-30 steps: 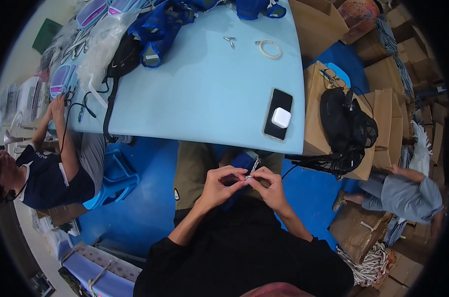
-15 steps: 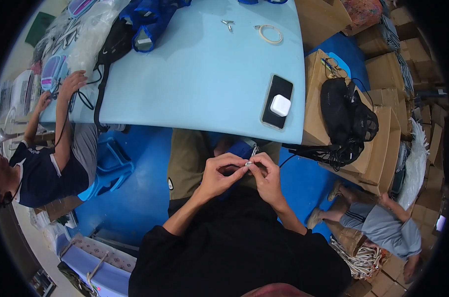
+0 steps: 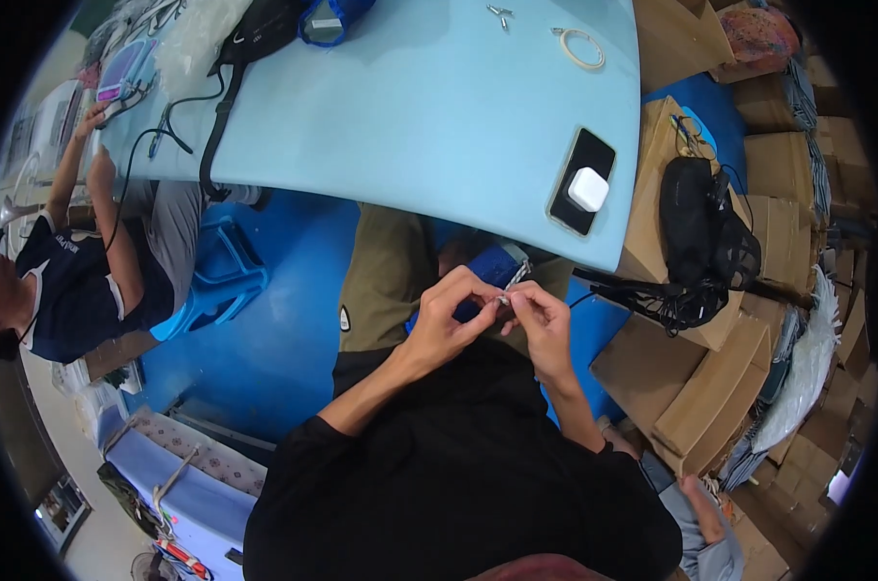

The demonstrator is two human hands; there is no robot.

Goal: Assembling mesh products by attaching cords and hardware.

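Observation:
In front of my lap, my left hand [image 3: 449, 315] is closed in a pinch on a grey-and-white cord [image 3: 521, 272]. My right hand [image 3: 547, 327] pinches the same cord close by, fingertips almost meeting the left ones. Part of the cord rises above the fingers beside a blue fabric item [image 3: 498, 263] lying over my legs. What exactly sits between the fingertips is small and mostly covered.
Ahead, the light-blue table [image 3: 391, 126] carries a phone [image 3: 579, 160] under a white case [image 3: 588, 189], a tape roll [image 3: 582, 48] and small metal pieces [image 3: 500, 16]. A co-worker [image 3: 81, 281] sits left; cardboard boxes [image 3: 710, 378] and another person [image 3: 696, 513] are right.
Both hands stay together on the cord, fingers slightly shifted. The whole view has turned a little. At right, the other person has moved nearer the lower edge, partly behind a box.

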